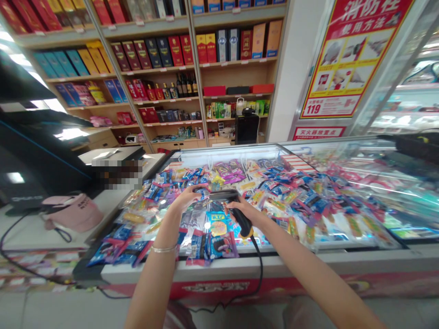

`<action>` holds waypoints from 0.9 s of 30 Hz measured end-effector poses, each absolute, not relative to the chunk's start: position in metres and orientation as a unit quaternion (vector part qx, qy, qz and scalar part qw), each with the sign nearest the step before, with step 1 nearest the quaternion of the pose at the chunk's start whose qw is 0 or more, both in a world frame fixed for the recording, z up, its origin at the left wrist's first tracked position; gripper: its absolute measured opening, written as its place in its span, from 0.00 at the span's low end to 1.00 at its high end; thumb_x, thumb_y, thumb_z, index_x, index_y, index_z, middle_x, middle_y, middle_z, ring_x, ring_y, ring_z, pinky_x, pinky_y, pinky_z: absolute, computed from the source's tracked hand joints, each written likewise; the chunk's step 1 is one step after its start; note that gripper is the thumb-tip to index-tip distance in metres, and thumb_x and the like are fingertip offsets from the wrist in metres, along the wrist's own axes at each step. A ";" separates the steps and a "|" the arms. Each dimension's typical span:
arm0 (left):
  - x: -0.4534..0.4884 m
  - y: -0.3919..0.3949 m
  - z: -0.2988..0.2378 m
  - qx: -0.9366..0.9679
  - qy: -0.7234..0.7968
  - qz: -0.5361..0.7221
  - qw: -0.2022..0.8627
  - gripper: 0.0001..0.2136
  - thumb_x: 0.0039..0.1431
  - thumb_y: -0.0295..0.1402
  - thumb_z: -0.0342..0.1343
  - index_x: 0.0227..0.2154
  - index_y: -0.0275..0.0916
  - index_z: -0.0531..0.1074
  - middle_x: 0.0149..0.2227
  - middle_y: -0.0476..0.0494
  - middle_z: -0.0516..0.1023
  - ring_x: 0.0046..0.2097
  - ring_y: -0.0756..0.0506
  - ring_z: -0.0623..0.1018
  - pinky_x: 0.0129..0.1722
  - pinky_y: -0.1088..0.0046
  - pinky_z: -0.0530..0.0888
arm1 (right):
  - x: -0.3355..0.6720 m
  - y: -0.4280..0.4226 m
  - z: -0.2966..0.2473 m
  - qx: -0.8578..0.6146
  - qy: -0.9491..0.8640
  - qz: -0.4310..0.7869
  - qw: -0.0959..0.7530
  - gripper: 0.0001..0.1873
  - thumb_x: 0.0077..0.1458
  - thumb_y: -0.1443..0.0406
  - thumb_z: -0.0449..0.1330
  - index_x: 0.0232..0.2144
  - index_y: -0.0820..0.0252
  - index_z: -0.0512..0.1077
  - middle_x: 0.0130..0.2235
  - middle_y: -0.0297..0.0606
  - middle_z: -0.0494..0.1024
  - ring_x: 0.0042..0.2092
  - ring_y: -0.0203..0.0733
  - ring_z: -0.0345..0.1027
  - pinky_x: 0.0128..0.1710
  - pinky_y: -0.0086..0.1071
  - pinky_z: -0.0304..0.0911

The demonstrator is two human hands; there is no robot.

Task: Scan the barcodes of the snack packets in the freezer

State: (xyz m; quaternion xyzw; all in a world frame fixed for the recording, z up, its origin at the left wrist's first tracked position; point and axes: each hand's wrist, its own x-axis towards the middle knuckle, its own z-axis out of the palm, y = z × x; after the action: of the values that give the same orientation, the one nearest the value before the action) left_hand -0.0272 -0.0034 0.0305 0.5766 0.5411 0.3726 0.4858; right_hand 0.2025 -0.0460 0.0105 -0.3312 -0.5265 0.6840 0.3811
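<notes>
My right hand (243,209) is wrapped around the handle of a black barcode scanner (244,223) with yellow trim; its head points left and its cable hangs over the freezer's front. Just left of the scanner head, my left hand (190,197) pinches what looks like a small blue snack packet (205,194), partly hidden by the fingers. Both hands are over a glass-topped chest freezer (144,272) covered with many wrapped packets. Near its front edge lie two blue and pink packets (223,246), with a bright blue packet (219,223) behind them.
To the left, a pink bag (73,212) stands on a counter beside a dark monitor (37,155). Shelves (236,64) of boxes and bottles line the back wall. A red and yellow poster (356,59) hangs at right. More packets (312,203) cover the freezer's right side.
</notes>
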 end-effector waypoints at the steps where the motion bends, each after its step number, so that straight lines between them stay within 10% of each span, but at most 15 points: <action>1: -0.028 -0.002 0.029 0.579 0.534 0.379 0.486 0.26 0.34 0.26 0.51 0.43 0.35 0.75 0.20 0.53 0.68 0.22 0.54 0.62 0.22 0.78 0.58 | 0.203 -0.046 0.012 -0.324 -0.524 0.686 0.387 0.09 0.42 0.62 0.61 0.27 0.61 0.69 0.25 0.34 0.75 0.17 0.32 0.61 0.16 0.27 0.56; 11: -0.007 0.021 0.070 0.689 0.476 0.494 0.234 0.26 0.36 0.26 0.57 0.45 0.37 0.69 0.43 0.44 0.75 0.46 0.43 0.74 0.50 0.64 0.68 | 0.288 -0.067 0.051 -0.331 -0.466 0.627 0.530 0.11 0.43 0.59 0.61 0.27 0.61 0.69 0.16 0.30 0.68 0.16 0.32 0.56 0.15 0.27 0.53; 27: 0.206 -0.059 0.019 0.814 0.492 0.302 0.061 0.23 0.54 0.38 0.56 0.53 0.42 0.63 0.58 0.35 0.64 0.58 0.35 0.65 0.57 0.49 0.58 | 0.455 -0.136 -0.003 -0.387 -0.361 0.542 0.653 0.12 0.42 0.57 0.59 0.29 0.57 0.67 0.20 0.31 0.66 0.17 0.32 0.53 0.15 0.28 0.51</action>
State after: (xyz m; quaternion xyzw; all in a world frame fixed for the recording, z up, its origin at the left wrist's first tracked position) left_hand 0.2056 -0.0593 0.0188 0.8141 0.4920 0.3023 0.0608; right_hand 0.4553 -0.1360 -0.0033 -0.3865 -0.3611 0.5420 0.6531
